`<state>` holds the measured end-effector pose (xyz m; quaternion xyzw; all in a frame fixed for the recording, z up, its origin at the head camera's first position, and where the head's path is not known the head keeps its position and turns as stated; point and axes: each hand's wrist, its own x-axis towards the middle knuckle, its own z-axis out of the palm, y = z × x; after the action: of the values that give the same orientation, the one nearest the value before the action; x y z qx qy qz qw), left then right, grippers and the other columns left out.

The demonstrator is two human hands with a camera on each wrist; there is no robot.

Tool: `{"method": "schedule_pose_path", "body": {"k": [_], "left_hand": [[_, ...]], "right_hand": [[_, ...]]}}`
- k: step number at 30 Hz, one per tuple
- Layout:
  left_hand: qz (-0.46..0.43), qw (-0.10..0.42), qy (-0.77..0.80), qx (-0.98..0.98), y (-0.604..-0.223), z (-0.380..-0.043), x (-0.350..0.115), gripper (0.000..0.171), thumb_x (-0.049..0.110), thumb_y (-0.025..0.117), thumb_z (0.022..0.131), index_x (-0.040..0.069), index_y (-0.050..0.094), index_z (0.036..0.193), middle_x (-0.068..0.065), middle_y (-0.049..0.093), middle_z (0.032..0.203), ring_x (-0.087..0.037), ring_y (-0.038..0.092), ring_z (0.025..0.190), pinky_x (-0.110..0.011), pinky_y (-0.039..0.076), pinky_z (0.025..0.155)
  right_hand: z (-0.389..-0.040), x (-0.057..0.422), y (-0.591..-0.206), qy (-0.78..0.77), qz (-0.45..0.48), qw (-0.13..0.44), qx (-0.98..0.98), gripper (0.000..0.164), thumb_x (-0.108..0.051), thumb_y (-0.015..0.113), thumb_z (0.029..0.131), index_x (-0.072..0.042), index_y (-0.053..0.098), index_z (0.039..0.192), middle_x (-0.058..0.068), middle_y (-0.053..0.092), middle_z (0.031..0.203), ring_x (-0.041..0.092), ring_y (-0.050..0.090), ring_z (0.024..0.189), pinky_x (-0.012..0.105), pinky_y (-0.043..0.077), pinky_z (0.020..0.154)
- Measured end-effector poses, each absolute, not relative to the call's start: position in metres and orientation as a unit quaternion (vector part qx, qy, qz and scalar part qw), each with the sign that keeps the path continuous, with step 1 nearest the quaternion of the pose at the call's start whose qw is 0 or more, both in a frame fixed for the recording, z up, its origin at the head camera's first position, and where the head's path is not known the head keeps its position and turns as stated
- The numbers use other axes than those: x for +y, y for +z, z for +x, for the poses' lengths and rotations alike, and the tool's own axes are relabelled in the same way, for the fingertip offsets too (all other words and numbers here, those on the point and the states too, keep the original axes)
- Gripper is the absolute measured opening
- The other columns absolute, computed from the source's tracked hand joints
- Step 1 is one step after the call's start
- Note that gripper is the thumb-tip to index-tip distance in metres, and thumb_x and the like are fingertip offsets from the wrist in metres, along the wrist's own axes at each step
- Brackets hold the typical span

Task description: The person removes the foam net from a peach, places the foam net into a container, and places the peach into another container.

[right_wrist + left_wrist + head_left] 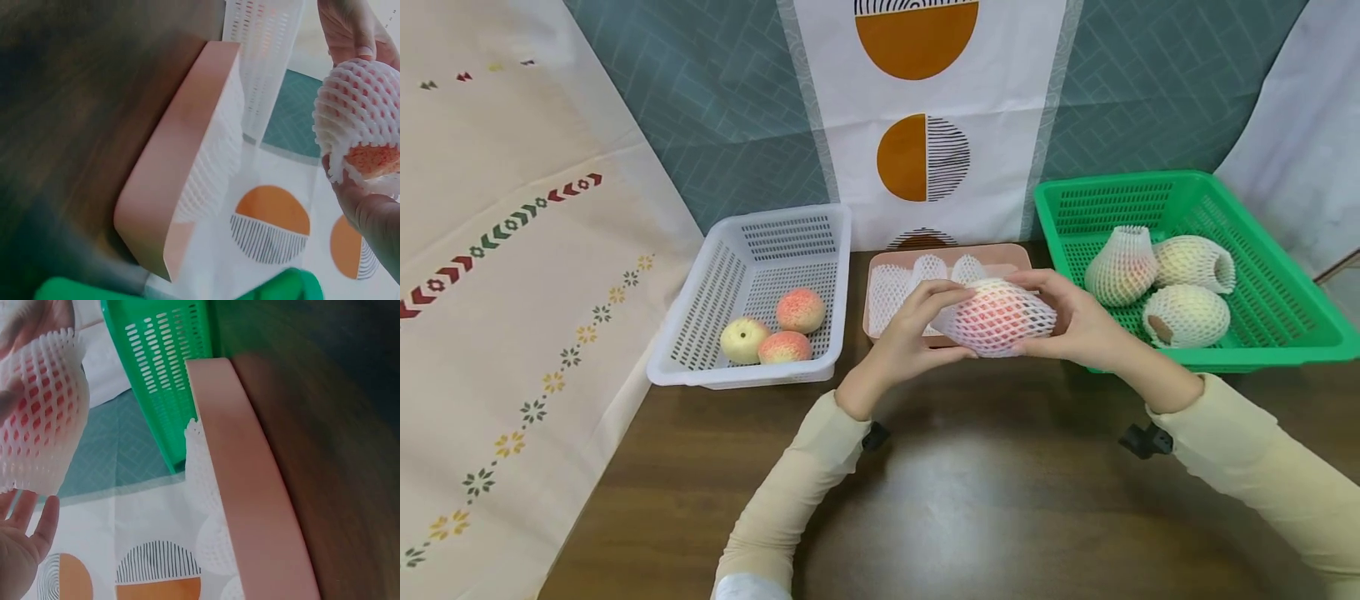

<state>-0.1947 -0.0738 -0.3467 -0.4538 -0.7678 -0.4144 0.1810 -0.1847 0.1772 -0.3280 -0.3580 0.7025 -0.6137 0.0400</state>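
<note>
Between both hands, a peach point(996, 317) in a white foam net sleeve point(356, 94) is held up over the front of the pink tray point(874, 321). My left hand point(917, 329) grips its left end, thumb below and fingers above. At the opposite end, my right hand point(1071, 321) grips the net, thumb near the underside. Red skin shows through the mesh, and bare peach shows at an opening in the right wrist view. Several empty-looking foam nets point(889, 292) lie in the tray behind the hands.
A white basket point(733, 379) on the left holds three bare peaches point(801, 310). In the green basket point(1262, 360) on the right are three net-covered fruits point(1187, 317). All stand on a dark wooden table point(955, 500), with patterned cloth point(760, 100) behind.
</note>
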Motion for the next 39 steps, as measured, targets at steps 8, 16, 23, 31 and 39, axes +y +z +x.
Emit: {"method": "schedule_pose_path", "body": {"k": [8,16,23,31,39], "left_hand": [[-0.438,0.175,-0.434,-0.768,-0.356,-0.193,-0.085,0.069,0.014,0.086,0.068,0.002,0.053,0.127,-0.015,0.051,0.124,-0.023,0.048,0.118,-0.028,0.044,0.100],[-0.419,0.171,-0.453,-0.768,-0.365,-0.192,-0.095,0.070,0.010,0.086,0.067,0.002,0.053,0.127,-0.015,0.050,0.124,-0.024,0.048,0.117,-0.028,0.045,0.097],[-0.423,0.170,-0.451,-0.768,-0.370,-0.195,-0.098,0.070,0.011,0.087,0.066,0.001,0.053,0.126,-0.015,0.052,0.121,-0.024,0.050,0.114,-0.031,0.044,0.099],[-0.418,0.162,-0.448,-0.774,-0.377,-0.196,-0.098,0.069,0.011,0.087,0.066,0.001,0.054,0.125,-0.015,0.053,0.118,-0.024,0.050,0.112,-0.031,0.045,0.097],[-0.417,0.156,-0.443,-0.778,-0.381,-0.197,-0.095,0.067,0.013,0.087,0.067,0.001,0.055,0.124,-0.014,0.053,0.118,-0.023,0.051,0.112,-0.030,0.045,0.097]], "right_hand": [[-0.186,0.165,-0.342,-0.607,-0.372,0.034,0.702,0.081,0.020,0.073,0.068,0.006,0.035,0.139,-0.001,0.042,0.133,0.010,0.051,0.108,0.022,0.056,0.074],[-0.187,0.154,-0.352,-0.585,-0.352,0.009,0.731,0.081,0.017,0.074,0.068,0.004,0.037,0.139,0.007,0.040,0.138,0.007,0.050,0.109,0.018,0.054,0.079],[-0.187,0.149,-0.365,-0.630,-0.359,0.001,0.689,0.078,0.022,0.070,0.067,0.007,0.038,0.136,-0.004,0.046,0.133,0.010,0.052,0.106,0.021,0.055,0.077],[-0.187,0.146,-0.379,-0.656,-0.356,0.001,0.666,0.077,0.026,0.067,0.067,0.012,0.035,0.135,-0.005,0.047,0.130,0.009,0.053,0.104,0.022,0.056,0.076],[-0.184,0.146,-0.381,-0.632,-0.325,0.016,0.703,0.077,0.021,0.069,0.070,0.008,0.032,0.137,-0.006,0.045,0.128,0.010,0.054,0.101,0.022,0.056,0.074]]}}
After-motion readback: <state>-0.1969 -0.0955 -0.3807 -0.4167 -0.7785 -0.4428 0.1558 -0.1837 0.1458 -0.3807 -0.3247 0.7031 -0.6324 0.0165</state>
